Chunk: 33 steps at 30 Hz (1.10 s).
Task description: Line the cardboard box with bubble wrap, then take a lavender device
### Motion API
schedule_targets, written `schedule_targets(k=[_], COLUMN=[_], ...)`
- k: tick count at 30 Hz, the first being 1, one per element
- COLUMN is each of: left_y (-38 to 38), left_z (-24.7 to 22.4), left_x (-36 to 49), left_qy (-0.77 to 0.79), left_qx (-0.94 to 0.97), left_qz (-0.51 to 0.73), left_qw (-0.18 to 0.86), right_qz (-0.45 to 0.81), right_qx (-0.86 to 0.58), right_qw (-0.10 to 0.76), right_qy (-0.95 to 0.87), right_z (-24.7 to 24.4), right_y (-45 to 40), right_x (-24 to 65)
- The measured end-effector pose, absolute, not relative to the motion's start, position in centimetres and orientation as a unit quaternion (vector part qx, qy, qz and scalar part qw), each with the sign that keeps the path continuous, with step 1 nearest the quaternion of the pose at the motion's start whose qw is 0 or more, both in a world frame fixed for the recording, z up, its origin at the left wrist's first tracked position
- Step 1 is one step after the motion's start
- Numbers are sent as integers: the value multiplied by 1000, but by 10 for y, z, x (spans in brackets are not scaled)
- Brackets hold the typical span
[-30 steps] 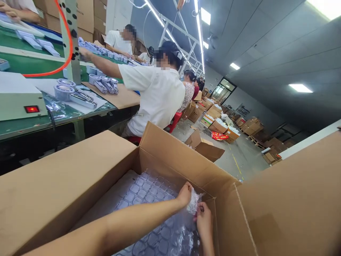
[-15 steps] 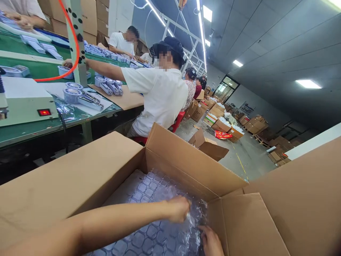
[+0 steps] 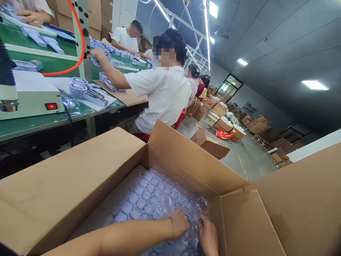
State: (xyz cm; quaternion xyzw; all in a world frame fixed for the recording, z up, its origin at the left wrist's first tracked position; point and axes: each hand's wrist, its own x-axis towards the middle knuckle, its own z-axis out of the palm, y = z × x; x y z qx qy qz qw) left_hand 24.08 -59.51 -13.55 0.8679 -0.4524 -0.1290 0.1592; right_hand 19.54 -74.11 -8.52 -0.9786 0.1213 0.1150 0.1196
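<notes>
A large open cardboard box [image 3: 183, 160] holds a clear plastic tray [image 3: 141, 202] with rows of rounded compartments. Thin clear plastic film [image 3: 166, 204] lies crumpled over its right part. My left hand [image 3: 179, 223] is closed on the film above the tray. Close by on the right, near the box's inner wall, my right hand [image 3: 208, 233] has its thumb and fingers pinched together at the film's edge.
At the left, a green workbench [image 3: 16, 129] carries a pale machine with a red switch [image 3: 51, 106] and lilac round-headed parts [image 3: 77, 89]. A person in a white shirt [image 3: 162, 96] sits beyond the box. More cartons [image 3: 222, 124] stand behind.
My left hand has moved slightly down, and more of the tray's compartments show. My right hand's fingers have moved up and closed. The seated person's arm has drawn back.
</notes>
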Motion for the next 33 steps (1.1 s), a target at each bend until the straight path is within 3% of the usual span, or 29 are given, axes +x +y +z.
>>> schedule_targets(k=[6,11,19,27,33], left_y=[-581,-576,-568,-568,-568], left_z=[-113,-96,-107,-109,-112], left_x=[242,239,229,219,223], left_qy=[-426,-465,-542,-554,-546], left_qx=[878,862,827,822,828], left_qz=[-157,-128,-118,-100,-80], left_qw=[148,155,89,83,102], right_qz=[88,150,219,189,241], right_qx=[-958,-946,-952,-941,-949], right_qw=[231,258,176,251,188], right_qy=[147,128,119,129,75], right_z=[-77,-86,-96,-74,-93], right_y=[-750,-748,-736,-745,-741], right_x=[197,194,192,190,185])
